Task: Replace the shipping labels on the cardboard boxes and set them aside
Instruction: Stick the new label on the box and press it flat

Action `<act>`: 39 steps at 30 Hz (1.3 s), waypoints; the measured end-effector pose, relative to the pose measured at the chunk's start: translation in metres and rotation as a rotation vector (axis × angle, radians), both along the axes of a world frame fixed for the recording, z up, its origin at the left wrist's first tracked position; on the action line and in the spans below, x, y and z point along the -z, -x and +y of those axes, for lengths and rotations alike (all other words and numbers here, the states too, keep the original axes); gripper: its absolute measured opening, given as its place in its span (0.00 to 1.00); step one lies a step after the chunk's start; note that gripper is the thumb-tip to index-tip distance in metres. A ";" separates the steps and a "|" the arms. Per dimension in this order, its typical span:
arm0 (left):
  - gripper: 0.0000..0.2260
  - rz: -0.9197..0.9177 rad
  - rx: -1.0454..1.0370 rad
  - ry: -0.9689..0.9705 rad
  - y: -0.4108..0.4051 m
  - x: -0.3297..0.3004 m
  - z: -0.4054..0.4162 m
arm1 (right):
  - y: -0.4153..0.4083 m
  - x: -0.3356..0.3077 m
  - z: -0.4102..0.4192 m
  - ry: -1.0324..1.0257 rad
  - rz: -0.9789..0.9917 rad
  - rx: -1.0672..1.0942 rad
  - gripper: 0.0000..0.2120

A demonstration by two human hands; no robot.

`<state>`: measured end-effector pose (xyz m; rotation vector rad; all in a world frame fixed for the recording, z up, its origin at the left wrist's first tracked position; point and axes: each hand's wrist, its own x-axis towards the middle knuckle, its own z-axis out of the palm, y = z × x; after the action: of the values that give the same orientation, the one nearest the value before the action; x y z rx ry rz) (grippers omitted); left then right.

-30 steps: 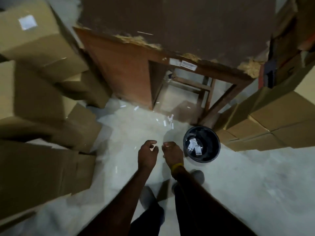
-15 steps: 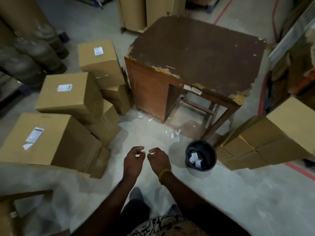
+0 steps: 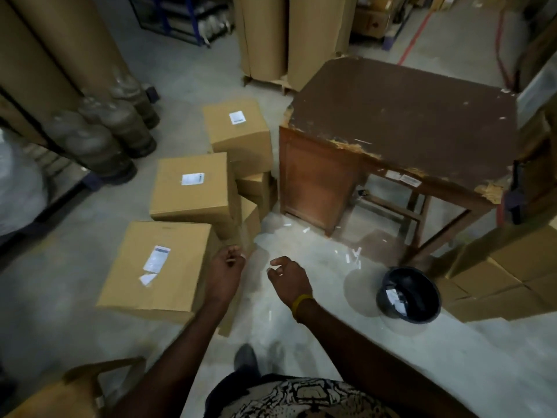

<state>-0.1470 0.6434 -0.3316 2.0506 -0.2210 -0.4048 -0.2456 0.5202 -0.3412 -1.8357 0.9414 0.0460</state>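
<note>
Three cardboard boxes stand in a row on the floor to my left. The nearest box (image 3: 180, 260) carries a white label (image 3: 157, 259) with a torn scrap (image 3: 147, 279) under it. The middle box (image 3: 193, 200) and the far box (image 3: 238, 134) each bear one white label. My left hand (image 3: 226, 271) hovers at the near box's right edge with its fingers curled to the thumb; blur hides whether it pinches anything. Apart from it, over the bare floor, my right hand (image 3: 289, 277) hangs loosely curled and holds nothing.
A black bin (image 3: 422, 309) with label scraps sits on the floor to my right. A worn wooden table (image 3: 407, 116) stands ahead, paper bits scattered before it. More boxes (image 3: 497, 276) are stacked at the right, another box (image 3: 60, 390) lower left, tall cardboard rolls (image 3: 36, 55) behind.
My view has tilted up and swung left, bringing the labelled boxes into view. My hands, close together before, have drawn apart, the left moving toward the nearest box.
</note>
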 end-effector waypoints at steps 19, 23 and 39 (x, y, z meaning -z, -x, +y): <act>0.29 0.059 -0.152 -0.705 -0.222 0.068 0.178 | -0.191 0.047 0.122 -0.239 0.228 -0.145 0.36; 0.32 0.178 -0.152 -0.656 -0.226 0.082 0.187 | -0.201 0.070 0.129 -0.411 0.239 -0.092 0.38; 0.16 -0.003 0.143 -0.341 -0.108 -0.003 0.014 | -0.089 -0.013 -0.032 0.241 0.267 0.322 0.38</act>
<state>-0.0386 0.6578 -0.3291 2.3777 -0.3195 -0.5580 -0.1569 0.4882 -0.3285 -1.9028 1.4763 -0.0236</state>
